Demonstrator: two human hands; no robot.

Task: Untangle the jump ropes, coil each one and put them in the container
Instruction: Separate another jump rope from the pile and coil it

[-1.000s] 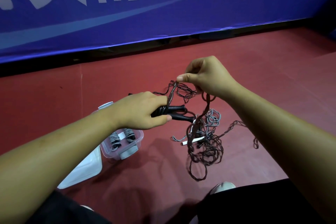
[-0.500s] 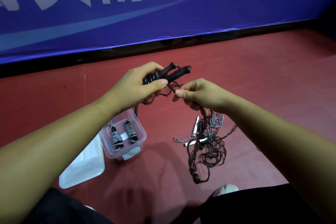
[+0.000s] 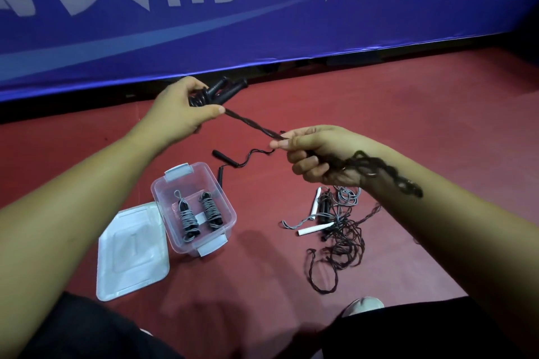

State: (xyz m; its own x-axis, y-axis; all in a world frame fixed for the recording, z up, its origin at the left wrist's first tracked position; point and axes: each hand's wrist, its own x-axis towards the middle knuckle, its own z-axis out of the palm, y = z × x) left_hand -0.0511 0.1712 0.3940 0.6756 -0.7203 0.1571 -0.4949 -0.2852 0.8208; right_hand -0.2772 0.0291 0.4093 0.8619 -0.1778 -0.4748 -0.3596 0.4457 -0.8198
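Your left hand (image 3: pixel 178 114) is clamped on both black handles (image 3: pixel 224 89), right hand (image 3: pixel 318 154) pinching the twisted rope (image 3: pixel 250 124), which runs taut far-left to near-right btwn them.

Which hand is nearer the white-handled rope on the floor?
Right. The right hand is above the white-handled rope; the left hand is farther off.
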